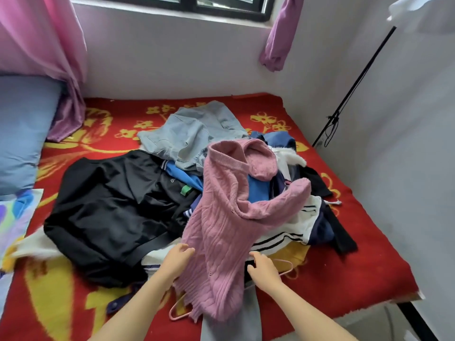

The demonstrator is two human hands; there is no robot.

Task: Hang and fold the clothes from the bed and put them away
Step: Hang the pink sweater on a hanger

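The left hand grips the left edge of the pink sweater, fingers curled into the knit. The right hand sits at the sweater's right edge with fingers bent inward, though I cannot tell whether it holds the knit or only touches it. The sweater lies lengthwise on top of the clothes pile near the front of the bed, its hem hanging over the near side. A pink hanger pokes out from under the hem, and another part shows just beside the right hand. A black jacket is spread to the left, touching the sweater. Pale jeans lie behind, and a white striped garment lies under the sweater on the right.
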